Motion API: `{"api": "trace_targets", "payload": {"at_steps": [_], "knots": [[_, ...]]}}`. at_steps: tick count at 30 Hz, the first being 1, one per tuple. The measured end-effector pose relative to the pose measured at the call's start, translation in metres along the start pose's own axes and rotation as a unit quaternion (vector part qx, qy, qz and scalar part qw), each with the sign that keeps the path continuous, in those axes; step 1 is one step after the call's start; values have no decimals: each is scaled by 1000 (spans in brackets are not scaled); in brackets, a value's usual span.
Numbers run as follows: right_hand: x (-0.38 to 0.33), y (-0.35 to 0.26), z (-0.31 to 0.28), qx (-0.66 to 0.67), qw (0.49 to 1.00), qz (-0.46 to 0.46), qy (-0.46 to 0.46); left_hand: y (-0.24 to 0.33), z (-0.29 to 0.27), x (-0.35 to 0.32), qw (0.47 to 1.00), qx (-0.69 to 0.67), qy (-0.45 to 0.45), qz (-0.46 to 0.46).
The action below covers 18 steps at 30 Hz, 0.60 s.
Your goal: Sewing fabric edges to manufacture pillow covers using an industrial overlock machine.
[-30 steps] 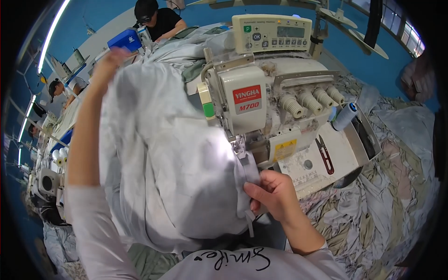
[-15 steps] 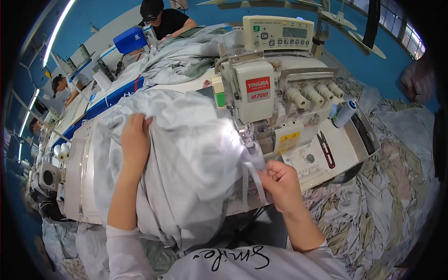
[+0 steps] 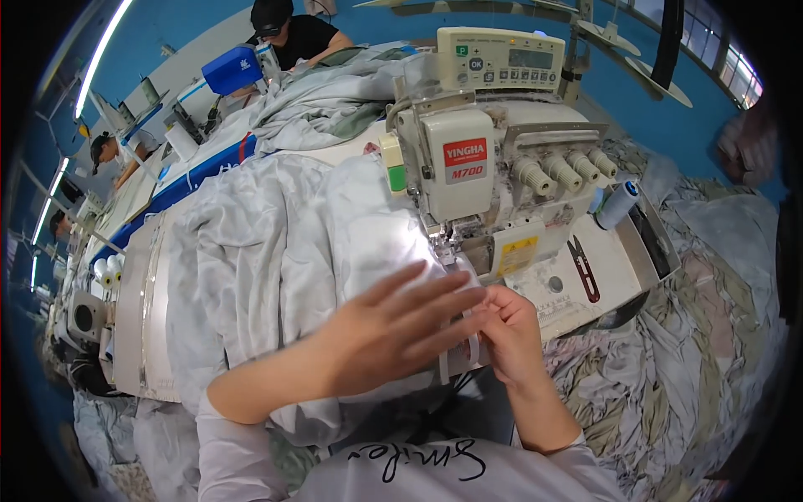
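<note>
A heap of pale grey fabric [image 3: 251,251] is spread over the machine table, its right edge lit under the needle area of the white overlock sewing machine [image 3: 456,163]. My left hand [image 3: 410,322], slightly blurred, reaches across the cloth with its fingers stretched out and holding nothing. Its fingertips come close to my right hand [image 3: 510,330], which is closed in a pinch just in front of the presser foot [image 3: 449,244]. A narrow white tape [image 3: 474,347] runs down from that pinch, partly hidden behind the left fingers.
Red-handled thread snips [image 3: 585,269] and a pale blue thread cone [image 3: 617,205] lie right of the machine. A control panel [image 3: 500,60] tops it. Piled cloth [image 3: 669,368] fills the right side. Across the table, a person in black [image 3: 305,42] works near more grey cloth [image 3: 326,96].
My left hand has let go of the cloth at the left and swung right, over to the right hand. The fabric now lies in looser folds. My right hand stays nearly in place.
</note>
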State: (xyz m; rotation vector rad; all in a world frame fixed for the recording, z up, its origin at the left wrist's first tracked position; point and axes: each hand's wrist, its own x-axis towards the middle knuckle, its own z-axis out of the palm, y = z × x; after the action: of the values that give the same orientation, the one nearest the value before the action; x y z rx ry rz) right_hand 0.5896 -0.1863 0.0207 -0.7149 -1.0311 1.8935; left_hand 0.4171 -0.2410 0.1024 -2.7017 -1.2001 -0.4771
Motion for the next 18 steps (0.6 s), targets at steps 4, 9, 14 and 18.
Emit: {"api": "trace_targets", "payload": {"at_steps": [4, 9, 14, 18], "knots": [[-3, -2, 2, -38, 999, -15, -8, -9, 40, -5, 990, 47, 133, -7], [-5, 0, 4, -82, 996, -10, 23, -16, 38, -10, 988, 10, 157, 0], [-13, -3, 7, -544, 689, -462, 129, -16, 34, -12, 989, -6, 149, 12], [-5, -2, 4, -587, 671, -448, 66, -14, 30, -9, 990, -28, 136, -14]]}}
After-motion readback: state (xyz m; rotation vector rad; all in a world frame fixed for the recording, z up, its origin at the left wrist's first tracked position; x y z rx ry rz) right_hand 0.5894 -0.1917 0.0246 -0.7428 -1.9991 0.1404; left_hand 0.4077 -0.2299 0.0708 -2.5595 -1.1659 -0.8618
